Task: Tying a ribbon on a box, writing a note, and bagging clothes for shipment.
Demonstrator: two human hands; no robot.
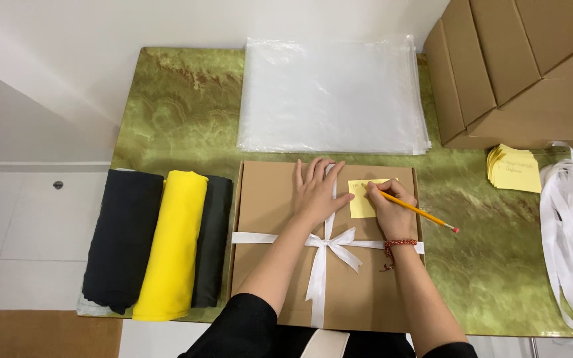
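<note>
Sticky note, yellow, lies on a flat brown box tied with white ribbon, near the box's far right corner. Left hand rests flat beside it, fingers spread, palm down. Right hand pinches a yellow pencil, tip on the note. Box sits on a green marbled table; folded cloths left, clear bags far, cartons far right.

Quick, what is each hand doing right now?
Left hand: open, flat on the cardboard box, holding nothing.
Right hand: closed around a yellow pencil, tip on the yellow sticky note.
</note>
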